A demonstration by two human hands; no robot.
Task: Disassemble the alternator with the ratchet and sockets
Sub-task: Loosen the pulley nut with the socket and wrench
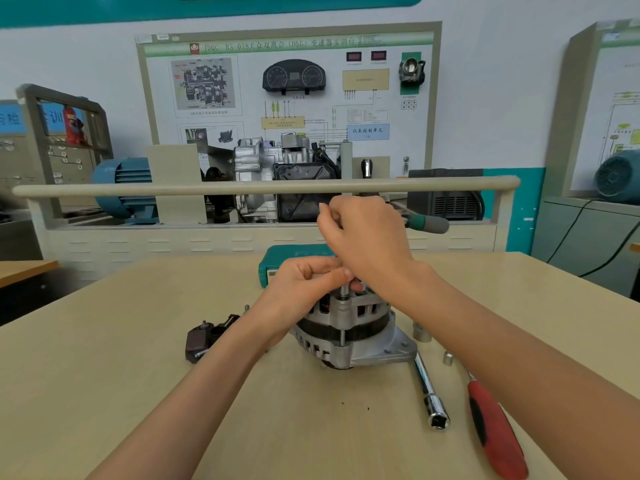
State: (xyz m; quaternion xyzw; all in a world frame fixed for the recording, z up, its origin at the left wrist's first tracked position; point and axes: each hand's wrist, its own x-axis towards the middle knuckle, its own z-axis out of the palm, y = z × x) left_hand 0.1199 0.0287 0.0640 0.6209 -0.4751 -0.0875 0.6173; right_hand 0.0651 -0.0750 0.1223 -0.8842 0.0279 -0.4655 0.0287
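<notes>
Alternator [349, 327] stood on the wooden bench [104, 393], directly beneath both hands, its finned housing facing the camera and its flat mounting ear toward the right forearm. Left hand [304, 285] was curled over the top of the housing, thumb and fingertips pinching a thin vertical shaft [344, 292] that ran down to the housing's upper rim; whether this was a socket extension or a long bolt could not be told. Right hand [363, 237] was above the left, fingers closed around the ratchet, of which only the green and grey handle [427, 223] showed, projecting to the right past the knuckles. Just beside the right forearm on its inner side lay a long chrome socket extension [429, 393], open square end toward the camera. A larger socket [421, 332] stood near the alternator's mounting ear, a smaller socket [448, 358] a little nearer the forearm. A red-handled tool [495, 431] lay partly under the right forearm. Left of the left wrist lay a dark brown plastic part [201, 339], touching nothing else. Beyond the hands sat a teal tool case [294, 259], partly hidden by them.
</notes>
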